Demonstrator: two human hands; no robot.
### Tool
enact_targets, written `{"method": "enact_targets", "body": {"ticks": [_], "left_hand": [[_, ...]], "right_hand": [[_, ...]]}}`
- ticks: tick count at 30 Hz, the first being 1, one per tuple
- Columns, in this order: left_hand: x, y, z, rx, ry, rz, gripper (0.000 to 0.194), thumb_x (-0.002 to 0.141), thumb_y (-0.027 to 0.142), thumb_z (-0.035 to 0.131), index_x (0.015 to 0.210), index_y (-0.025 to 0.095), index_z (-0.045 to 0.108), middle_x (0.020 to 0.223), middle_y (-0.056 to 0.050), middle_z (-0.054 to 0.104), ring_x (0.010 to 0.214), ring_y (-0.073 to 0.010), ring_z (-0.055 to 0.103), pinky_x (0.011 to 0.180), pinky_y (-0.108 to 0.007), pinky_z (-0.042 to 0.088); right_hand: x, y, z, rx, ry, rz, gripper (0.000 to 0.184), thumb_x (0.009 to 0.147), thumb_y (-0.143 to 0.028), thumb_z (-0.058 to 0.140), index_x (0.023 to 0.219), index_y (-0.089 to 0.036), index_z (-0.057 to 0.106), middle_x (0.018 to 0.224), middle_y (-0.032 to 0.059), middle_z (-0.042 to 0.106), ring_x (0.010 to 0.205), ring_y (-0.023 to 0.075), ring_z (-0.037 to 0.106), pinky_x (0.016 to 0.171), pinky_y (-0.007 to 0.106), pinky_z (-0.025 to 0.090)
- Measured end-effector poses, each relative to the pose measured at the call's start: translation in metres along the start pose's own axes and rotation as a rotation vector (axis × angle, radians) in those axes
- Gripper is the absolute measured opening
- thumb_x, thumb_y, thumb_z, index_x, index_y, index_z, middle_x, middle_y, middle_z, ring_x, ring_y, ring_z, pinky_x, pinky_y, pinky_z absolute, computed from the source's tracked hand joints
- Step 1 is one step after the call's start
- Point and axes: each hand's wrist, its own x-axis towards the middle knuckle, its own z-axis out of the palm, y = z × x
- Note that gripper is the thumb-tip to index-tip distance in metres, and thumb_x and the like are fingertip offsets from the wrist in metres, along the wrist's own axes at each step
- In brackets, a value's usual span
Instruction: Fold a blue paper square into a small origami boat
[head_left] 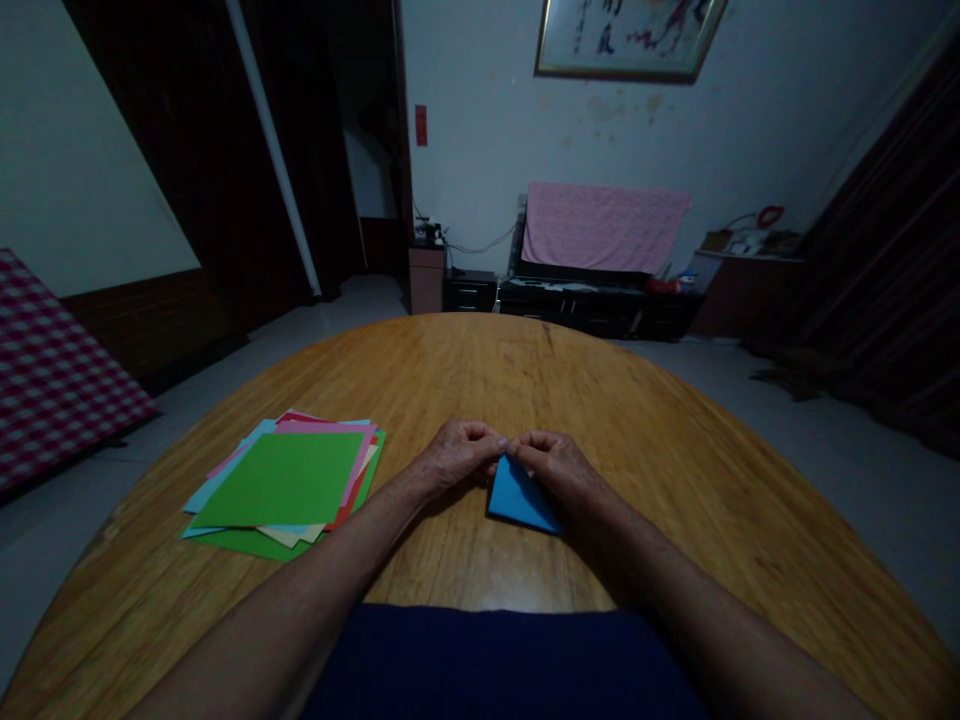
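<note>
A folded piece of blue paper (519,497) lies on the round wooden table (480,375) in front of me, one corner pointing away from me. My left hand (463,455) pinches the paper's far corner between thumb and forefinger. Right beside it, my right hand (551,462) has its thumb and finger closed on the same tip, and its palm side covers part of the paper's right edge. The fingertips of both hands nearly touch.
A loose stack of coloured paper sheets (281,480), green on top, lies left of my left forearm. Beyond the table stand a low black cabinet (577,305) and a screen draped with a pink towel (604,225). A checkered cloth (60,385) hangs at far left.
</note>
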Motion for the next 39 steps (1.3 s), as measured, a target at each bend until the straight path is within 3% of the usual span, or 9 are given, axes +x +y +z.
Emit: {"method": "enact_targets", "body": {"ticks": [5, 12, 24, 33, 39], "left_hand": [[0.0, 0.002, -0.001, -0.024, 0.041, -0.028, 0.018, 0.065, 0.025, 0.069, 0.07, 0.012, 0.058, 0.05, 0.001, 0.054, 0.043, -0.0083, 0.048, 0.046, -0.022, 0.037], [0.005, -0.001, -0.009, -0.096, -0.02, -0.069, 0.015, 0.062, 0.01, 0.059, 0.077, 0.01, 0.063, 0.057, -0.003, 0.06, 0.045, -0.0095, 0.053, 0.047, -0.023, 0.041], [0.005, -0.002, -0.008, -0.021, 0.044, -0.058, 0.013, 0.064, 0.021, 0.066, 0.067, 0.011, 0.06, 0.05, -0.002, 0.057, 0.042, -0.0093, 0.051, 0.046, -0.023, 0.041], [0.004, -0.002, -0.008, 0.006, 0.012, -0.023, 0.02, 0.068, 0.028, 0.068, 0.064, 0.012, 0.057, 0.051, -0.001, 0.056, 0.043, -0.0085, 0.049, 0.046, -0.022, 0.04], [0.006, -0.003, -0.009, 0.015, 0.02, -0.004, 0.021, 0.07, 0.029, 0.065, 0.061, 0.012, 0.056, 0.051, -0.001, 0.055, 0.043, -0.008, 0.049, 0.045, -0.022, 0.04]], "right_hand": [[0.001, -0.002, -0.001, 0.005, 0.013, 0.01, 0.022, 0.067, -0.038, 0.067, 0.062, -0.019, 0.057, 0.053, -0.0019, 0.048, 0.045, 0.0086, 0.037, 0.044, 0.024, 0.025], [0.003, 0.001, -0.003, 0.025, 0.012, 0.006, 0.025, 0.068, -0.041, 0.068, 0.064, -0.018, 0.06, 0.055, -0.0008, 0.051, 0.047, 0.0091, 0.039, 0.047, 0.025, 0.029], [0.001, 0.001, -0.001, 0.12, -0.024, 0.006, 0.028, 0.065, -0.041, 0.073, 0.076, -0.017, 0.065, 0.064, 0.0013, 0.057, 0.053, 0.0106, 0.044, 0.05, 0.025, 0.034], [-0.002, -0.005, 0.002, 0.133, -0.028, -0.001, 0.027, 0.063, -0.04, 0.073, 0.076, -0.018, 0.065, 0.068, 0.0033, 0.06, 0.056, 0.0123, 0.049, 0.053, 0.026, 0.039], [-0.003, -0.007, 0.001, 0.035, 0.002, -0.004, 0.024, 0.067, -0.041, 0.068, 0.068, -0.019, 0.06, 0.056, -0.0004, 0.052, 0.049, 0.01, 0.04, 0.046, 0.024, 0.031]]}}
